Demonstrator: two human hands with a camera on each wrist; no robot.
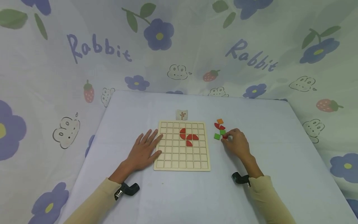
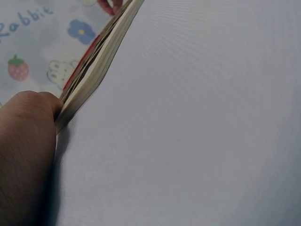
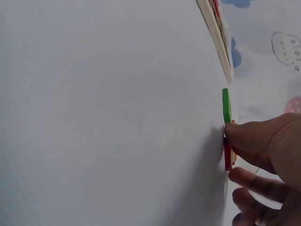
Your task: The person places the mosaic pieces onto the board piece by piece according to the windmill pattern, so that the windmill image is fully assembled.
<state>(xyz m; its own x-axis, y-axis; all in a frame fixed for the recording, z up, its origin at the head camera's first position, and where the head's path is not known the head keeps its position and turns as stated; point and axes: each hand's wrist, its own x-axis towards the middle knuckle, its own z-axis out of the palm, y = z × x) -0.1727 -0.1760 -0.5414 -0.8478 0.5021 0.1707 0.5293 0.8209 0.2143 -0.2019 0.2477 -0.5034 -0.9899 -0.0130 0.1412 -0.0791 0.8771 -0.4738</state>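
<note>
A square wooden grid board (image 1: 169,156) lies on the table. Several red quarter-circle pieces (image 1: 182,131) sit in its cells right of the middle. My left hand (image 1: 144,150) rests at the board's left edge, fingers spread and tips over the rim. To the right of the board, my right hand (image 1: 237,141) pinches a red piece (image 3: 228,153) between thumb and fingertips, low at the table. The fingers cover much of that piece in the head view. Close by lie a green square (image 1: 217,136) and another green square (image 1: 222,132).
A small card with a grid and a pinwheel pattern (image 1: 182,114) lies behind the board. Beyond the green squares are two red pieces (image 1: 217,125) and an orange square (image 1: 220,121). A patterned cloth (image 1: 179,46) hangs behind the white table (image 1: 179,193).
</note>
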